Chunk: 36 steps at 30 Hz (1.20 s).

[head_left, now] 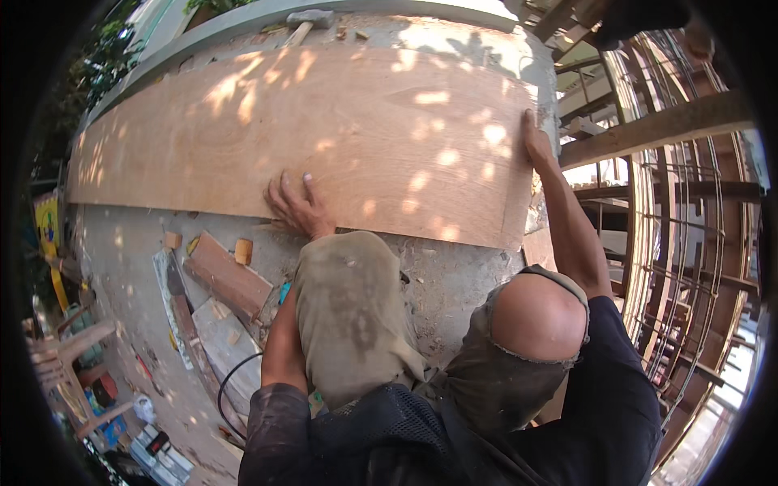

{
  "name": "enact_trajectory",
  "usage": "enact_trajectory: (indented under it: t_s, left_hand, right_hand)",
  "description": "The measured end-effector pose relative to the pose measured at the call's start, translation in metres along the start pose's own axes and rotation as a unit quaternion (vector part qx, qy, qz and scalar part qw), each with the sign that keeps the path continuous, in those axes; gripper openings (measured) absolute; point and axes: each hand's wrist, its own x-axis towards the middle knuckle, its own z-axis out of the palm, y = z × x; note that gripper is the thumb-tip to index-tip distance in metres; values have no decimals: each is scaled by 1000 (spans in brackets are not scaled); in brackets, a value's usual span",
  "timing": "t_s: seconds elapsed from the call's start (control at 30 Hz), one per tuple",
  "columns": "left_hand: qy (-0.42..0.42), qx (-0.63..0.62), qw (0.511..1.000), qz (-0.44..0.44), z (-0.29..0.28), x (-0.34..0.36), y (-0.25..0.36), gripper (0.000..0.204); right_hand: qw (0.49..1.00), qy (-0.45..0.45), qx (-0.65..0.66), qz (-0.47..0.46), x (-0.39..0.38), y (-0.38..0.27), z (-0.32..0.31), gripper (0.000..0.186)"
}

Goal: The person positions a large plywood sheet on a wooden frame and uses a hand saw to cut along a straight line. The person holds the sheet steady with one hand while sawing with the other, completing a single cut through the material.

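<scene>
A long plywood sheet [356, 138], dappled with sunlight, lies flat across the ground in front of my knees. My left hand [301, 207] rests on its near edge, fingers spread over the top face. At the sheet's right end, my right hand [536, 144] grips the edge. One digit shows along the top there, while the other fingers are mostly hidden. Beyond the far edge lies a hammer [304, 26] with a grey head and a wooden handle, apart from both hands.
Wood offcuts [231, 275] and a small wood block [243, 251] lie left of my knees, near a black cable [225, 393]. Steel rebar [677, 219] and a timber beam [660, 130] stand along the right. A concrete ledge [243, 18] runs behind the sheet.
</scene>
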Motion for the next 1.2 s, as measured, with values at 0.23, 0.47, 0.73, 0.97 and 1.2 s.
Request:
enact_trajectory:
  t_s: [0.23,0.47,0.73,0.97,1.2]
  left_hand:
    - [-263,-276,919,-97,-242,-21,-152,72]
    - [-175,45,969,-169,-671,-164,-393,42]
    - [-475,73,764,-431,-703,-330,-410,74]
    - [-423,-181,723,-516,-596,-297,-228,50]
    - [-344,179,869,-307,-643,-86,6,66]
  right_hand:
    - [993,3,96,62,-194,-58,-67,57]
    - [961,52,256,90,-275,-138,-177,62]
    - [898,38,432,71,-253,-222,-210,69]
    - [921,99,359,-115,-126,-129,-289,76]
    - [906,36,368,-205,-127,-94,-448,62]
